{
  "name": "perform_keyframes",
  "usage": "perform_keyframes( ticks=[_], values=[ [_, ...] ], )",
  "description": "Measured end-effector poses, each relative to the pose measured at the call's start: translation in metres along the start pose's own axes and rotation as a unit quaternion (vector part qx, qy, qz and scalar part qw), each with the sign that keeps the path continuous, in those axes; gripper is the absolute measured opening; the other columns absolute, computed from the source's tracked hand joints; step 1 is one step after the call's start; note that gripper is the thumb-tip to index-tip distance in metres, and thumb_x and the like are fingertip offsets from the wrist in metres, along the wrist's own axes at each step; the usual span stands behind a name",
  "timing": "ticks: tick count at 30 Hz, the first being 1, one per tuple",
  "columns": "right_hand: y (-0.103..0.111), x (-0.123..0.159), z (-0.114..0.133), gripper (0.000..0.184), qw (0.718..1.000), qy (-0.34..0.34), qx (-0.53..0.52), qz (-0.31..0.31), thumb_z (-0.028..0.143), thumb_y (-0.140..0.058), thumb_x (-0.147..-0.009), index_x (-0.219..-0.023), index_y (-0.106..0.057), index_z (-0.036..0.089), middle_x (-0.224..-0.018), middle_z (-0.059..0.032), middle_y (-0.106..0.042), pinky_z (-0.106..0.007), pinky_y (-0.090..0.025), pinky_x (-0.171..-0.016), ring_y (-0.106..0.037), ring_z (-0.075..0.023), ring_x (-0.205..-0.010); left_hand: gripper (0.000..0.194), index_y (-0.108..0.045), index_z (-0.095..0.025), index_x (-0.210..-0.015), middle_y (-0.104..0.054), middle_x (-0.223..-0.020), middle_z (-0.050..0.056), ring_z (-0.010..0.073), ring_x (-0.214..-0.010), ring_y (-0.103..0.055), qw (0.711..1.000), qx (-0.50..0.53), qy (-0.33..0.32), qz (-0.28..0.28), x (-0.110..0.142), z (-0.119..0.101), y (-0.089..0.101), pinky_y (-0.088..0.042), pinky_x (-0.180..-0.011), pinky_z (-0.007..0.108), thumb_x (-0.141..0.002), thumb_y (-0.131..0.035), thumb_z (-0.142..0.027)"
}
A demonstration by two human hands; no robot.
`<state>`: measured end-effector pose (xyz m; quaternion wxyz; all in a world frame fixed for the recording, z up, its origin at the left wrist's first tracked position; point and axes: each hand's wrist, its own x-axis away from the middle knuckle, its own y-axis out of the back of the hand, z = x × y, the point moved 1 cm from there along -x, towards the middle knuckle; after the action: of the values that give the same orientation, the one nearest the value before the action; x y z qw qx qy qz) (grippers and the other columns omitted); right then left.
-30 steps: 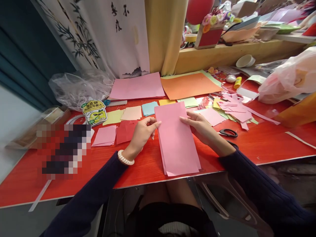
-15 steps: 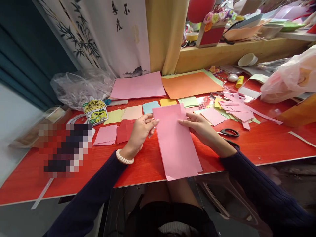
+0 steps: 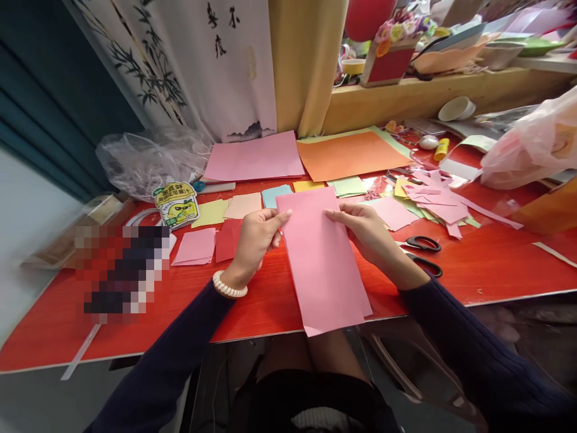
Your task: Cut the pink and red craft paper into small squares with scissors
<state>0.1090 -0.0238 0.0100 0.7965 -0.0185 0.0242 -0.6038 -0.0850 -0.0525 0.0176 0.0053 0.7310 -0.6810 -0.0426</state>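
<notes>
Between my hands is a long rectangle of pink paper [image 3: 322, 264], at least two layers thick, with the lower edges not quite lined up. My left hand [image 3: 259, 240] pinches its upper left edge, thumb on top and fingers behind. On the upper right edge, my right hand [image 3: 363, 231] grips the same way. The near end of the paper hangs over the table's front edge. Black-handled scissors [image 3: 422, 243] lie just beyond my right wrist, their blades partly hidden by my hand.
Small stacks of coloured squares, such as the pink squares [image 3: 196, 246], line the red table [image 3: 180, 313]. Behind them are large pink sheets [image 3: 256, 157] and orange paper [image 3: 351, 155]. Pink scraps [image 3: 439, 201] pile up at right near a plastic bag [image 3: 534, 144]. A yellow packet [image 3: 177, 205] stands left.
The two layers' top edges now look lined up, where a second strip's corner stuck out before at the upper right. My right hand has slid slightly up its edge.
</notes>
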Motion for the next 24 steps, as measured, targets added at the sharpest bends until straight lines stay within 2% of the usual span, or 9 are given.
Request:
perform_keyframes(
  ticks=[10,24],
  values=[
    [-0.0013,0.0024,0.0009,0.029,0.998,0.019,0.042,-0.034,0.044,-0.067,-0.075,-0.063,-0.057,0.019,-0.059,0.0012,-0.052,-0.024,-0.03,-0.043,-0.044,-0.0092,-0.049,0.033,-0.047,-0.016,-0.057,-0.04,-0.042,-0.007,0.003,-0.034,-0.031,0.999,0.004,-0.019,0.027,0.0016,-0.0033,0.0,-0.022,-0.035,0.018,-0.082,-0.06,-0.034],
    [-0.0029,0.004,-0.0002,0.022,0.999,0.016,-0.026,-0.012,0.038,-0.068,-0.076,-0.068,-0.061,0.018,-0.067,-0.0004,-0.056,-0.025,-0.038,-0.049,-0.051,-0.0113,-0.058,0.038,-0.043,-0.017,-0.055,-0.039,-0.039,-0.006,0.0036,-0.033,-0.033,0.999,0.003,-0.034,0.023,0.0026,-0.0056,-0.0008,-0.022,-0.035,0.019,-0.086,-0.053,-0.036]
  ],
)
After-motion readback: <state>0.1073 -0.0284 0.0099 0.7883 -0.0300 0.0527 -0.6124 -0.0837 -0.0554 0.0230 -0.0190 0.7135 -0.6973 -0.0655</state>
